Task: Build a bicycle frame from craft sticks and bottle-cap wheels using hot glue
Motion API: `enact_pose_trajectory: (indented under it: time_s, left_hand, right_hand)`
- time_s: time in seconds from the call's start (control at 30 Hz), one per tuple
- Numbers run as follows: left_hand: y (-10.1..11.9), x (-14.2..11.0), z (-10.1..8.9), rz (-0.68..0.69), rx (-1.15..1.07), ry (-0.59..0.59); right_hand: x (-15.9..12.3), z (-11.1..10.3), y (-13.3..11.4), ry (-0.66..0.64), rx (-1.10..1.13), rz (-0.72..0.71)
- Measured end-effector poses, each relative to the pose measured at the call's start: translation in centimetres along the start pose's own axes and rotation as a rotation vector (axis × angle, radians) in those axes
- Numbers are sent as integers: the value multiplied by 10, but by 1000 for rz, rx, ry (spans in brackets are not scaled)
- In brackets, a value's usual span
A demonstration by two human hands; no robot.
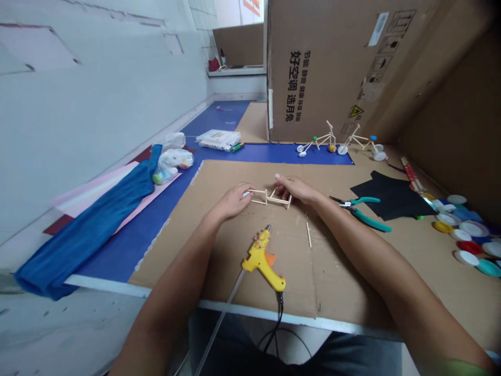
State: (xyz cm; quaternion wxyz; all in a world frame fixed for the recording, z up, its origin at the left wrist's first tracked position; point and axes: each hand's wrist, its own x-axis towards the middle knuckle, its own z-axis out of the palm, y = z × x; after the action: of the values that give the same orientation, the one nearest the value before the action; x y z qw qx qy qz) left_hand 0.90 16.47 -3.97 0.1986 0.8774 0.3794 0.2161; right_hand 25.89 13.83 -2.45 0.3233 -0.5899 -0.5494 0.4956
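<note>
In the head view, a small frame of thin wooden sticks lies between my two hands, low over the cardboard sheet. My left hand pinches its left end, where a bit of something white shows at the fingertips. My right hand is curled round the right end, thumb raised; some of its fingers are hidden behind the sticks. Nearer to me, a yellow hot glue gun lies with its nozzle pointing away, a clear glue stick in its back. One loose stick rests below my right hand.
Teal-handled pliers and black sheet material lie right of my right forearm. Bottle caps crowd the right side. Two stick models with cap wheels stand before a big cardboard box. Blue cloth lies at left.
</note>
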Motion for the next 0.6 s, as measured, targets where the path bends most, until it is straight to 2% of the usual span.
enact_pose_trajectory:
  time_s: [0.6]
  left_hand:
    - [-1,0,1,23,19,15]
  right_hand:
    - [1,1,0,-14,-22,-12]
